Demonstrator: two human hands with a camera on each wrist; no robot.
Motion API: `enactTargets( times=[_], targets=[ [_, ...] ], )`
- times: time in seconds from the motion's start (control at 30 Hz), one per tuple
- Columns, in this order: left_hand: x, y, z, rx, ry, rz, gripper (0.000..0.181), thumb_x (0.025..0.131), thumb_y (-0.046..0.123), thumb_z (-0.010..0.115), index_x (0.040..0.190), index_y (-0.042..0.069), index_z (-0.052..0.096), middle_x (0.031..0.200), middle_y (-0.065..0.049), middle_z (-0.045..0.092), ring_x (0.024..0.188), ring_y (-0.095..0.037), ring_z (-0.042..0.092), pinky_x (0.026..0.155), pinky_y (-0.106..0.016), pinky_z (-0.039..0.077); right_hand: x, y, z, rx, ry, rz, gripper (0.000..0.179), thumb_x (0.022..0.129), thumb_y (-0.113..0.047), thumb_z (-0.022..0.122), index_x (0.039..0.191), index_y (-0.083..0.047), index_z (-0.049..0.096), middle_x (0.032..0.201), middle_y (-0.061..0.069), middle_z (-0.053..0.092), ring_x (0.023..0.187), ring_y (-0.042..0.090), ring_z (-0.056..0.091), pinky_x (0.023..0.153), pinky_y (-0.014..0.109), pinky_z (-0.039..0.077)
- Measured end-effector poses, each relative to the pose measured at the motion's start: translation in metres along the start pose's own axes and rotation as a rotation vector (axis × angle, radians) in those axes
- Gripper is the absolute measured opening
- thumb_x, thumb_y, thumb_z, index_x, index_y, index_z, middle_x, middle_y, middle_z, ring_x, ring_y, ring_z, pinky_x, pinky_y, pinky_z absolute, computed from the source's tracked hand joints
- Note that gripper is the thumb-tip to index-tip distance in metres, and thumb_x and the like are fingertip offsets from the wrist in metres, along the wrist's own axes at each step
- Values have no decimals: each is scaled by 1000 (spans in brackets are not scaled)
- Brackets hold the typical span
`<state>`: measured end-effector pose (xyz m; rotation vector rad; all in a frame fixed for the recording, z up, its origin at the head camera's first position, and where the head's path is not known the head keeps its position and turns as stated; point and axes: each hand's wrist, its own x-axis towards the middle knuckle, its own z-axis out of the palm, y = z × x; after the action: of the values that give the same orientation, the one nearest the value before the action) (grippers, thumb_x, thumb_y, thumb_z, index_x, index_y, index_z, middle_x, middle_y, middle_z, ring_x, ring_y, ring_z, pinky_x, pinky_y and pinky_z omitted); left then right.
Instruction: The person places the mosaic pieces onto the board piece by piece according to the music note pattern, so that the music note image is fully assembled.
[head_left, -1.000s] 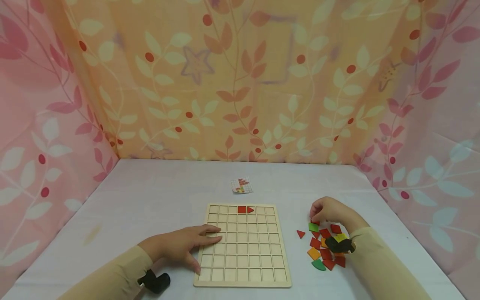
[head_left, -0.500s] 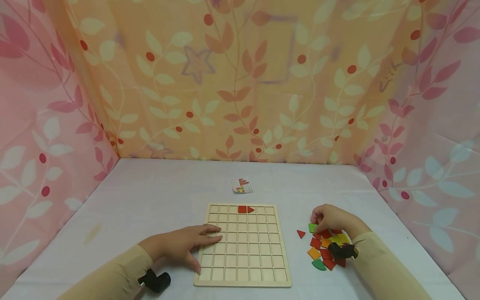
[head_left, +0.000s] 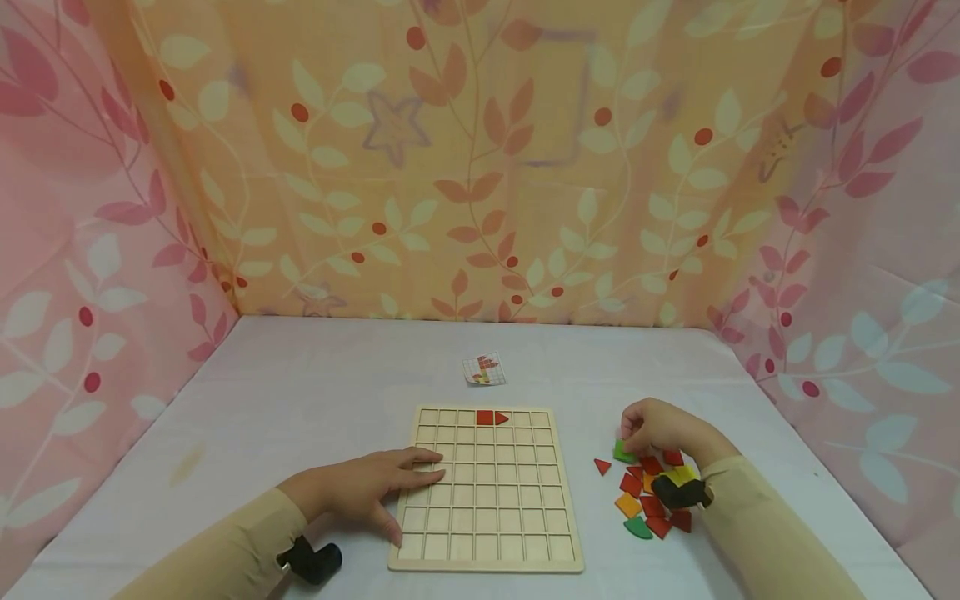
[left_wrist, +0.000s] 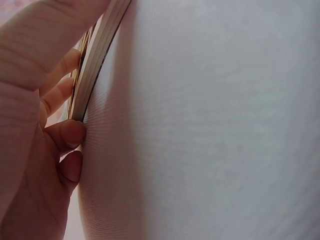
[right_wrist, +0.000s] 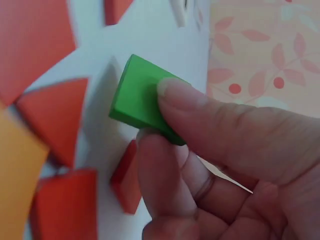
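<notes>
A light wooden grid board (head_left: 487,497) lies on the white table in the head view. In its far row are a red square tile (head_left: 485,417) and a pointed red tile (head_left: 502,418), side by side. My left hand (head_left: 360,486) rests on the board's left edge, fingers stretched over the nearest cells and thumb at the near corner. My right hand (head_left: 663,429), over the far end of the loose tiles, pinches a green square tile (right_wrist: 137,90) between thumb and fingertip. The right wrist view shows that tile tilted, with a red tile (right_wrist: 125,182) behind the fingers.
Right of the board lie several loose tiles, among them a red triangle (head_left: 602,467), an orange square (head_left: 628,505) and a green quarter-round (head_left: 638,527). A small printed pattern card (head_left: 484,369) lies beyond the board. Patterned curtains (head_left: 480,167) enclose the table's back and sides.
My right hand came down slightly toward the near side, took hold of the green square tile, then rose a little with it. My left hand and the board have stayed in place.
</notes>
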<state>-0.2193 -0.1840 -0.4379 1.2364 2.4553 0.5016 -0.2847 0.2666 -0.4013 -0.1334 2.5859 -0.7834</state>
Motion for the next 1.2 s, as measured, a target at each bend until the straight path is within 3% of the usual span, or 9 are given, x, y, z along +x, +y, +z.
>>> enactTargets(
  times=[0.2,0.37,0.67,0.93,1.2],
  targets=[
    [0,1,0,1,-2,-5,89,69,63,60,144,31,25,150,5,17,135,-24,21,103,-50,24,9,-9,-1,56,-13,-77,12,76,-10,72,79,-4,62,68,4,57,61,19,51,58,31,46],
    [0,2,-1,-4,-7,-6,88,70,62,60,145,30,25,151,4,17,135,-23,21,103,-50,25,13,-23,4,85,-30,-128,9,78,-9,70,78,-5,62,66,3,57,54,19,47,52,31,43],
    [0,2,-1,-8,-8,-10,88,70,63,59,145,30,25,151,5,17,136,-23,20,104,-49,24,25,-54,25,190,-6,-196,12,79,-6,67,91,-7,69,66,4,60,58,18,52,57,33,47],
    [-1,1,-1,2,6,6,89,70,63,59,145,30,25,150,4,18,135,-23,22,103,-49,25,38,-88,48,230,46,-228,5,78,-11,70,84,-11,70,66,4,64,62,22,58,46,25,34],
    [0,-1,1,20,12,14,89,70,63,59,145,30,25,150,5,18,135,-23,21,102,-49,26,52,-111,73,285,36,-324,6,80,-13,70,78,-7,68,71,-1,63,66,14,55,63,28,46]
  ],
)
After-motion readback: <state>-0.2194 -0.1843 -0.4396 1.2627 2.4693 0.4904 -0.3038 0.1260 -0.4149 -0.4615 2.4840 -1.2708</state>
